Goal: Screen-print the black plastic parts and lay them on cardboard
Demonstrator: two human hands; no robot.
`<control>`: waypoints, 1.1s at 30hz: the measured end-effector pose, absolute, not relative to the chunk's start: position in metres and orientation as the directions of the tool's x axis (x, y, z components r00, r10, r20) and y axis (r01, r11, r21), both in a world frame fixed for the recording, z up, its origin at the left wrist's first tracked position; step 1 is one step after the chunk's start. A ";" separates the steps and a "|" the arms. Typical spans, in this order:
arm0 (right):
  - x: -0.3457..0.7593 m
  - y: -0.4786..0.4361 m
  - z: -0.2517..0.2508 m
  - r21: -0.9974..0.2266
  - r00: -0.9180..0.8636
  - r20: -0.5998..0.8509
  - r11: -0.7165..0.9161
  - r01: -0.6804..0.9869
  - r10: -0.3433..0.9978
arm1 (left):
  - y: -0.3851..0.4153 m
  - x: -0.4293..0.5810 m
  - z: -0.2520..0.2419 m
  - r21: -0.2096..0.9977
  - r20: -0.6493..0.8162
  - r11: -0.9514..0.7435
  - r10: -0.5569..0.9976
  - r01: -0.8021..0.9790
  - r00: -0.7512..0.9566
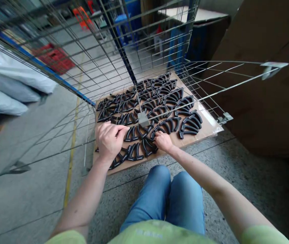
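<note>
Rows of black curved handles [190, 123], each with a short crosspiece at one end, lie fanned out on a brown cardboard sheet [206, 128]. Over the sheet's front left part is my left hand [109, 139], its fingers curled and thumb pressed in. Whatever it may hold is hidden from view. My right hand [162, 141] reaches down to the front middle, closed on one black handle beside others in the front row. The fingertips are partly covered by the hand itself.
Wire mesh panels [103, 64] of a cage surround the sheet, with thin rods and a grey bracket [143, 119] crossing above it. Large cardboard [256, 88] stands at right. White sacks [9, 78] and a red crate [54, 58] are at left. Blue stools stand behind.
</note>
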State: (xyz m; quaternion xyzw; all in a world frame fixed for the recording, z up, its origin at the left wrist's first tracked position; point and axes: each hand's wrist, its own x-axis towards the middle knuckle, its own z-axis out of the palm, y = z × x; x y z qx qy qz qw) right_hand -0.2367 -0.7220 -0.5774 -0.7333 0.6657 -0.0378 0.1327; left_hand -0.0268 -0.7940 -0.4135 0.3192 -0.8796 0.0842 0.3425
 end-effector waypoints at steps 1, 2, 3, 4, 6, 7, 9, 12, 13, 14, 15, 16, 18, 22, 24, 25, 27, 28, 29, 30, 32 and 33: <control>-0.236 -0.723 -0.579 -0.229 0.117 -0.112 -0.089 -0.969 -0.987 | -0.792 -0.026 -0.419 0.060 0.672 0.789 -0.485 -0.611 -0.560; -0.234 -0.724 -0.581 -0.214 0.125 -0.099 -0.102 -0.971 -0.987 | -0.791 -0.026 -0.424 0.053 0.684 0.793 -0.471 -0.607 -0.557; -0.234 -0.724 -0.582 -0.202 0.130 -0.085 -0.111 -0.973 -0.988 | -0.790 -0.025 -0.430 0.049 0.692 0.794 -0.464 -0.606 -0.552; -0.233 -0.724 -0.582 -0.192 0.129 -0.069 -0.114 -0.975 -0.989 | -0.789 -0.024 -0.435 0.048 0.697 0.793 -0.463 -0.608 -0.548; -0.233 -0.723 -0.582 -0.181 0.105 -0.046 -0.095 -0.979 -0.993 | -0.788 -0.023 -0.443 0.049 0.699 0.789 -0.465 -0.612 -0.543; -0.233 -0.722 -0.581 -0.180 0.086 -0.041 -0.077 -0.981 -0.995 | -0.788 -0.022 -0.446 0.052 0.699 0.790 -0.466 -0.611 -0.542; -0.233 -0.721 -0.580 -0.180 0.055 -0.035 -0.048 -0.983 -0.998 | -0.788 -0.022 -0.450 0.064 0.700 0.795 -0.467 -0.603 -0.540; -0.231 -0.720 -0.577 -0.185 0.029 -0.049 -0.020 -0.983 -0.998 | -0.789 -0.022 -0.449 0.093 0.696 0.798 -0.480 -0.595 -0.535; -0.231 -0.720 -0.577 -0.187 0.019 -0.059 -0.007 -0.982 -0.998 | -0.788 -0.022 -0.449 0.095 0.695 0.796 -0.483 -0.598 -0.533; -0.230 -0.721 -0.576 -0.186 0.008 -0.069 0.005 -0.982 -0.998 | -0.788 -0.023 -0.448 0.093 0.693 0.793 -0.486 -0.603 -0.532; -0.229 -0.721 -0.575 -0.184 0.001 -0.080 0.014 -0.983 -0.997 | -0.788 -0.023 -0.447 0.089 0.692 0.790 -0.488 -0.607 -0.533; -0.228 -0.722 -0.575 -0.178 -0.002 -0.089 0.018 -0.984 -0.996 | -0.788 -0.023 -0.447 0.084 0.690 0.787 -0.488 -0.611 -0.534; -0.227 -0.723 -0.574 -0.159 0.005 -0.102 0.012 -0.987 -0.995 | -0.787 -0.023 -0.448 0.083 0.686 0.786 -0.490 -0.612 -0.537; -0.224 -0.727 -0.573 -0.132 0.022 -0.122 -0.005 -0.991 -0.992 | -0.789 -0.022 -0.452 0.092 0.681 0.794 -0.491 -0.601 -0.544; -0.223 -0.728 -0.572 -0.123 0.021 -0.136 -0.004 -0.992 -0.990 | -0.789 -0.022 -0.453 0.094 0.679 0.799 -0.488 -0.594 -0.549; -0.223 -0.729 -0.572 -0.119 0.023 -0.142 -0.006 -0.993 -0.990 | -0.789 -0.022 -0.454 0.095 0.677 0.801 -0.488 -0.591 -0.551; -0.224 -0.729 -0.571 -0.114 0.032 -0.149 -0.015 -0.993 -0.988 | -0.789 -0.023 -0.454 0.096 0.673 0.801 -0.489 -0.590 -0.554; -0.225 -0.729 -0.571 -0.114 0.036 -0.149 -0.020 -0.993 -0.988 | -0.788 -0.023 -0.455 0.093 0.672 0.801 -0.489 -0.591 -0.556; -0.226 -0.729 -0.572 -0.115 0.042 -0.147 -0.025 -0.993 -0.988 | -0.786 -0.024 -0.456 0.089 0.671 0.801 -0.488 -0.592 -0.558; -0.227 -0.729 -0.572 -0.118 0.046 -0.146 -0.029 -0.993 -0.988 | -0.785 -0.024 -0.457 0.085 0.669 0.802 -0.486 -0.591 -0.562; -0.229 -0.729 -0.574 -0.135 0.051 -0.129 -0.034 -0.990 -0.990 | -0.782 -0.024 -0.461 0.081 0.660 0.805 -0.486 -0.588 -0.573; -0.230 -0.729 -0.575 -0.149 0.052 -0.117 -0.034 -0.988 -0.992 | -0.780 -0.024 -0.463 0.081 0.653 0.806 -0.487 -0.587 -0.579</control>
